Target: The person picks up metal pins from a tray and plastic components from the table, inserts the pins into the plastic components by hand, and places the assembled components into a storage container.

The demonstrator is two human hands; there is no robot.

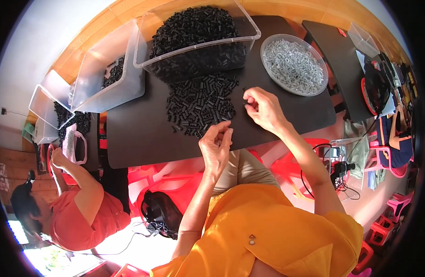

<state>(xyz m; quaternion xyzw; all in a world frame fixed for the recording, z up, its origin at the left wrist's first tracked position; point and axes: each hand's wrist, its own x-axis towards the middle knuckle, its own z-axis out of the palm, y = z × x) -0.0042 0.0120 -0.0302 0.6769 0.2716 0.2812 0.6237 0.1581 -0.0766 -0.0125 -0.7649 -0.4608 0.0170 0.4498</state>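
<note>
A loose heap of small black tubular plastic pieces (201, 104) is spread on the dark table (138, 143). Just off the heap's near edge is my left hand (214, 150), its thumb and fingers pressed together; whatever they pinch is hidden. My right hand (265, 111) hovers over the table to the right of the heap, fingers curled in. A dark speck shows at its fingertips, too small to name. Beyond the right hand, a round clear tub (324, 69) holds many small silvery, shiny pieces.
Behind the heap stands a large clear bin (198, 48) full of black pieces. Left of it is another translucent bin (129, 87). At far left a co-worker in red (90, 212) sits near more black pieces. Red stools (381, 231) and cables (344, 182) are at right.
</note>
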